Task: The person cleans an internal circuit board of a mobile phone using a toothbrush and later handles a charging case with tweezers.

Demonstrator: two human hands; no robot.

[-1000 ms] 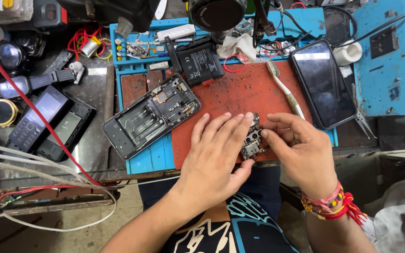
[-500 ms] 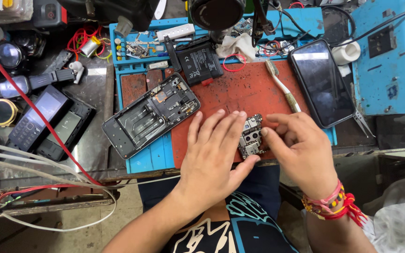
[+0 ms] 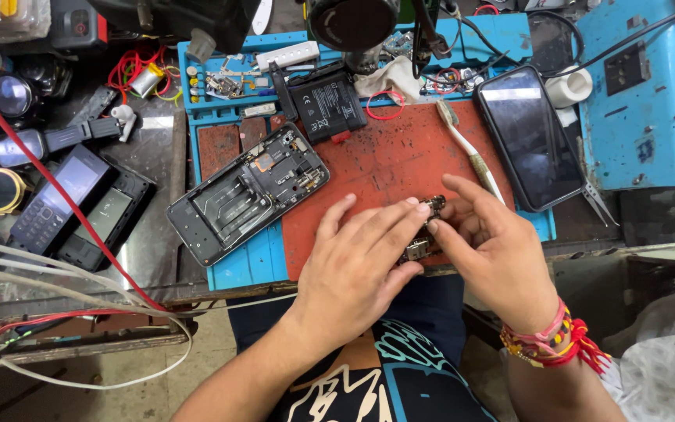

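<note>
2 hands, left hand [image 3: 357, 262] and right hand [image 3: 494, 250], pinch a small circuit board [image 3: 423, 230] between fingertips; it looks light, stiff, fragile, best held by its edges.

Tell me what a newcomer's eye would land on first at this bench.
First, the two hands meeting over the red work mat: the left hand and right hand pinch a small circuit board between their fingertips. Just left of them lies an opened phone frame, tilted, its insides bare. To the right a dark phone rests screen up beside a worn toothbrush.
</note>
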